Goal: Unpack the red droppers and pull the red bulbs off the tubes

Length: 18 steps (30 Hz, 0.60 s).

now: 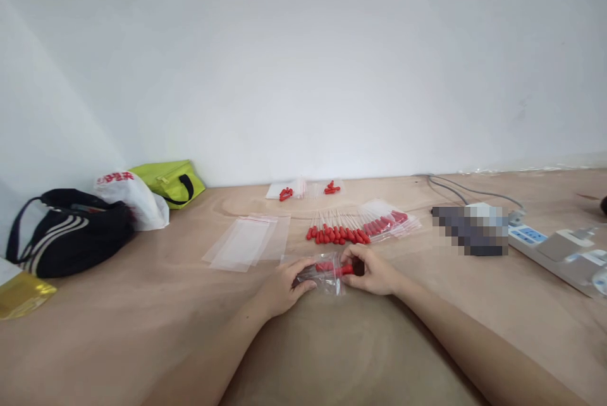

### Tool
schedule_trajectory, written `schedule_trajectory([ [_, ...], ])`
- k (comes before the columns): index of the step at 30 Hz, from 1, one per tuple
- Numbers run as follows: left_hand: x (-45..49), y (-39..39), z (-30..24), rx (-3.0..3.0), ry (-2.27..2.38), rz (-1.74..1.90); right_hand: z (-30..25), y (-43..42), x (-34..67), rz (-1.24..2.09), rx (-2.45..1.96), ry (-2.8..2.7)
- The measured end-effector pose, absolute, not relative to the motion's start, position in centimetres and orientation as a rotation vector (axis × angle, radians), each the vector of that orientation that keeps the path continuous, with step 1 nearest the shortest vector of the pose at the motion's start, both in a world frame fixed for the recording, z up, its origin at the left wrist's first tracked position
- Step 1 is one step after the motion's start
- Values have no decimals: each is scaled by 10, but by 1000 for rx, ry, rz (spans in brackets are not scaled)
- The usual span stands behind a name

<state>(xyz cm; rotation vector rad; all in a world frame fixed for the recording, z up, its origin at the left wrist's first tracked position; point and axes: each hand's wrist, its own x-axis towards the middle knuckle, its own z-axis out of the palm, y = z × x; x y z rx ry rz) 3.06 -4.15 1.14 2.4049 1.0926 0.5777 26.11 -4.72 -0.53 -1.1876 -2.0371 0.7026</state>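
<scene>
My left hand [284, 287] pinches a small clear zip bag [336, 286] between thumb and fingers, over the table in front of me. My right hand [372, 270] is closed on a red-ended piece [348, 270] at the bag's right end; its far part is hidden by plastic and fingers. More red [325, 265] shows through the bag's plastic. Just beyond my hands lies a fanned row of red-tipped thin white sticks [336, 234]. Beside that row, clear bags [386, 224] hold similar red pieces. Flat clear zip bags [244, 245] lie spread to the left.
Small red pieces [286, 193] and another little pile [332, 188] rest on bags near the wall. At left stand a black bag [80, 235], a white plastic bag [142, 203] and a lime-green bag [175, 181]. Right are a blurred-out dark object [469, 232] and a power strip [550, 254] with cables.
</scene>
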Motion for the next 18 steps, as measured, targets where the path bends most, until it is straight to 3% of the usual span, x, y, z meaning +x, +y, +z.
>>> schedule_trajectory([
  [5,30,-40,8,2408,1115,560,-5,-48,262,705,-1061,-2091],
  [14,29,-41,9,2370,1130,535,17,-35,295,1268,-1080,-1843],
  [18,28,-40,9,2332,1140,579,34,-28,328,1291,-1142,-1663],
])
